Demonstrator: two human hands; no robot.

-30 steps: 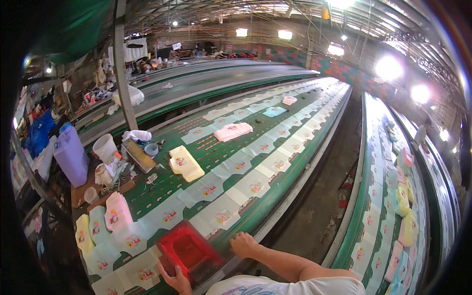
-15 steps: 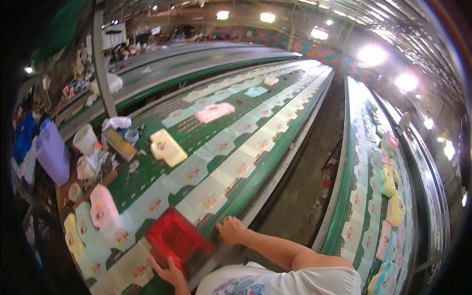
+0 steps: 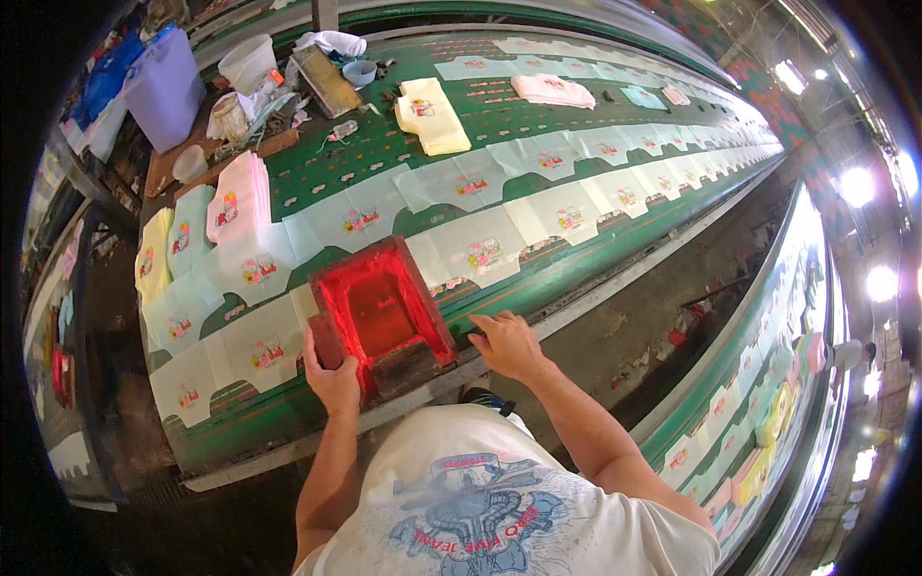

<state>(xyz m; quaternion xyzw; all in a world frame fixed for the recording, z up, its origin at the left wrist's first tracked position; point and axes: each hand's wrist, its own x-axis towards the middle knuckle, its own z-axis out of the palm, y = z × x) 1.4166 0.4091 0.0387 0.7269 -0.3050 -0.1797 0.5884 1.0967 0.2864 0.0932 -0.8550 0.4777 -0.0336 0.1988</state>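
A red screen-printing frame (image 3: 382, 305), with wet-looking red ink inside its rim, lies over the near row of printed cloth pieces on the green table. My left hand (image 3: 334, 379) grips a dark reddish block at the frame's left side, thumb and fingers closed about it. Just right of the frame, apart from it, my right hand (image 3: 509, 343) is over the table's near edge. Its fingers are loosely stretched and nothing shows in them. Pale cloth pieces with small coloured prints (image 3: 485, 254) run in rows beyond the frame.
Folded pink cloths (image 3: 242, 197) and a folded yellow cloth (image 3: 430, 117) lie farther back. A purple jug (image 3: 165, 91), a white bucket (image 3: 248, 65) and a small blue bowl (image 3: 359, 74) stand at the far left. Another long table (image 3: 759, 384) with cloths runs along the right, beyond an aisle.
My view has swung, shifting the tables within it. The frame stays at my left hand, now seen squarely. My right hand remains near the table's edge, fingers stretched farther out.
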